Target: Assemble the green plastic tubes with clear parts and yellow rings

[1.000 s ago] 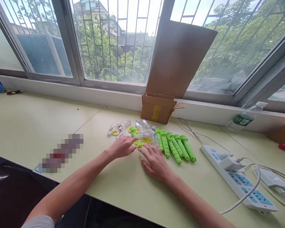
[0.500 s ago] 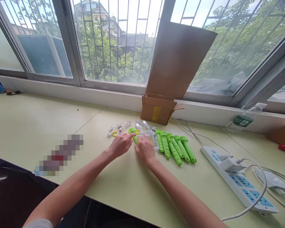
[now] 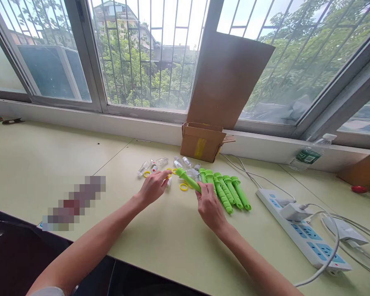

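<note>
My right hand [image 3: 211,205] grips the lower end of a green plastic tube [image 3: 188,179], which slants up and left with its ribbed, wider end foremost. My left hand [image 3: 153,187] is at the tube's left, apart from it. Its thumb and forefinger are drawn together beside some yellow rings; whether one is pinched there I cannot make out. Another yellow ring [image 3: 183,187] lies below the held tube. Clear plastic bottle-like pieces [image 3: 143,168] are scattered behind my hands. Several more green tubes [image 3: 224,193] lie in a row, partly behind my right hand.
A small cardboard box [image 3: 200,144] stands by the window, with a tall cardboard sheet [image 3: 228,78] behind it. At right are a white power strip [image 3: 302,230] with plugged-in cables and a water bottle [image 3: 310,154]. A blurred-out item [image 3: 77,203] lies near the left table edge.
My right hand has moved right and now holds the green tube out in view. My left hand has come off the tube. Yellow rings under the hands are now uncovered.
</note>
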Motion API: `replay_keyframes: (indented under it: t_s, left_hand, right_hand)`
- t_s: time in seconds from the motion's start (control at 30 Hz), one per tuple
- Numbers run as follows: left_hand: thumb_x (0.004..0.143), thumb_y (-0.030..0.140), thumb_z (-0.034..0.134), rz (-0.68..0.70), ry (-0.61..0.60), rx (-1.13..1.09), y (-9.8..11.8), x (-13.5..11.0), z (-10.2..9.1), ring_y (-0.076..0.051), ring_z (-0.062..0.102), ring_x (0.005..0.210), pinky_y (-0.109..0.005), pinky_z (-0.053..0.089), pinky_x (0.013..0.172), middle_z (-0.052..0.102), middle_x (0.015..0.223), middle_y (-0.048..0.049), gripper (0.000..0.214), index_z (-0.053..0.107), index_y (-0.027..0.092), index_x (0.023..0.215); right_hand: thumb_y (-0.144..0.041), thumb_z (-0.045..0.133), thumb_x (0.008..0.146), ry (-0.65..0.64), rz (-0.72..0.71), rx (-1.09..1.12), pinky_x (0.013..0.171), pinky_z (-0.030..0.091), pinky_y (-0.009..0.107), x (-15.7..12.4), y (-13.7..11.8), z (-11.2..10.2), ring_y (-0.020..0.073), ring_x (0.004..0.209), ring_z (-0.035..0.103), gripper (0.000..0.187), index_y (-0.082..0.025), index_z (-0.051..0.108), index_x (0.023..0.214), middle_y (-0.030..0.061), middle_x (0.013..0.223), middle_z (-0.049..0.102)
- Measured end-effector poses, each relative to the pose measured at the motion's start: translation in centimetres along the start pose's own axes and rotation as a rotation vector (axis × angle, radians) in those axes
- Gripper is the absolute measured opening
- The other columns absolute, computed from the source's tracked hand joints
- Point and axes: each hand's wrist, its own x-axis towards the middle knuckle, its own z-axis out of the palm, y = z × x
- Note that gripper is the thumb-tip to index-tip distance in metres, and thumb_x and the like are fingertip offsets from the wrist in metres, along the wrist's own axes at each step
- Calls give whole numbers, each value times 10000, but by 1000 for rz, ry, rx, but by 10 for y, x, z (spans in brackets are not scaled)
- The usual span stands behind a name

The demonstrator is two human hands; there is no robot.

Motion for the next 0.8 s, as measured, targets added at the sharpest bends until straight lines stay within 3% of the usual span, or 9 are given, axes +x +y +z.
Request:
replay_keyframes:
  t_s: [0.17,0.57,0.8]
  left_hand:
    - [865,188,491,-97,21,-104,1,-2,1,-190,668,871,-321,502,760,694,956,-36,257,514,237,1116]
    - [883,327,497,-260,92,-544,6,2,-1,-169,681,831,-337,561,775,672,894,-56,205,540,194,1033]
    - [819,357,585,-438,-13,-1007,11,6,-4,-180,664,782,-359,586,677,666,853,-58,312,505,168,1054]
  right_hand:
    - [-258,342,933,-2,28,167,813,483,363,-16,18,-8,233,980,571,321,-189,426,1235,111,1083,574]
    - [-234,367,916,-90,-42,121,675,495,316,-18,4,-8,221,826,602,343,-196,448,1247,94,1010,600]
    - [-205,380,898,-118,-66,154,655,496,297,-18,1,-11,213,831,603,338,-207,458,1227,94,1037,594]
